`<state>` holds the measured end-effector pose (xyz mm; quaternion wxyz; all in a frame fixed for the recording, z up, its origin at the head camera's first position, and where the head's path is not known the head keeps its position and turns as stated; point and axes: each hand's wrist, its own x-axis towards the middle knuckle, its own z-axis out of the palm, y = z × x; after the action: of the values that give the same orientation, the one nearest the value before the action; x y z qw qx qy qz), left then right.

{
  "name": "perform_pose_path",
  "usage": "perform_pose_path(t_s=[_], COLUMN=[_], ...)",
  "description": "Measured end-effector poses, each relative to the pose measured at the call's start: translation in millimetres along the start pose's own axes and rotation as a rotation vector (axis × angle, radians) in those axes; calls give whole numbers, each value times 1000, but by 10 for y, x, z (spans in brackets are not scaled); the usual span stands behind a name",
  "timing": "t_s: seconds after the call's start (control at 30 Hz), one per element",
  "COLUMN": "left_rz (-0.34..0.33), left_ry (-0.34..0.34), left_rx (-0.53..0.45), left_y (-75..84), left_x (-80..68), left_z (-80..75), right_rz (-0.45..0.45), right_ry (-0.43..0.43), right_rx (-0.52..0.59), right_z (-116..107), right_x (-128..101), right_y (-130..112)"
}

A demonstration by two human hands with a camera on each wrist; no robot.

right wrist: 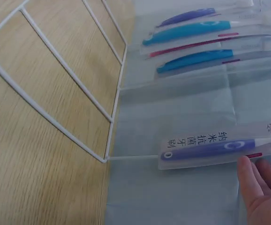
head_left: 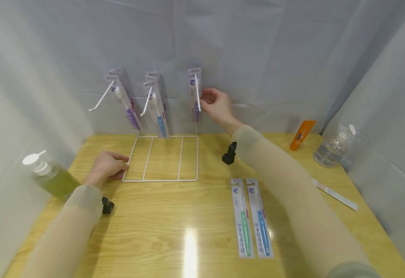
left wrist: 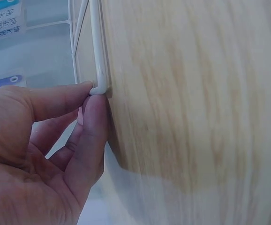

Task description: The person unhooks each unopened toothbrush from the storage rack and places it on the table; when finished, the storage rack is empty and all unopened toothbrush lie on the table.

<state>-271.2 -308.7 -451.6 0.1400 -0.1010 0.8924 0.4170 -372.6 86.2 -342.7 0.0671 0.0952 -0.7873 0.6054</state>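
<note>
Pinching the near-left corner of the white wire rack [head_left: 161, 158] between thumb and fingers of the left hand [head_left: 107, 166]; gripping the purple toothbrush pack [head_left: 194, 94] with the right hand [head_left: 218, 106], pack hung on the rack's rightmost hook, just left of the fingers.

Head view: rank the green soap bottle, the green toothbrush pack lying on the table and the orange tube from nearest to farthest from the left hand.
From the left hand:
1. Green soap bottle, just to its left at the table edge.
2. Green toothbrush pack, flat on the table, off to its right.
3. Orange tube, far right, leaning at the back curtain.
</note>
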Motion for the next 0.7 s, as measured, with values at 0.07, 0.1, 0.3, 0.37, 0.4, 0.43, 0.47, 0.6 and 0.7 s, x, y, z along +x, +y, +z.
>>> perform_pose_path(t_s=[0.07,0.1,0.3,0.37,0.4,0.43,0.47,0.6,0.7], left_rz=[-1,-1,3,6,7,10,10,10,7], left_ry=[-3,-5,-7,-5,-3,-1,1,12,12], left_rx=[0,0,-10,-4,0,4,7,16,23], left_y=[12,16,53,61,65,71,73,83,79], left_x=[16,24,71,88,97,102,109,114,104], left_z=[22,30,67,75,77,77,77,61,46], right_rz=[-8,-7,-15,-22,-22,-25,-31,-61,-92], right_ry=[15,26,100,116,123,131,137,155,149], right_rx=[-29,-41,-124,-145,-151,-155,-154,-133,-123], right_z=[12,15,2,-7,-13,-22,-33,-88,-147], right_x=[34,49,99,100,95,91,85,48,-2], right_y=[-7,-9,-42,-57,-67,-75,-79,-80,-64])
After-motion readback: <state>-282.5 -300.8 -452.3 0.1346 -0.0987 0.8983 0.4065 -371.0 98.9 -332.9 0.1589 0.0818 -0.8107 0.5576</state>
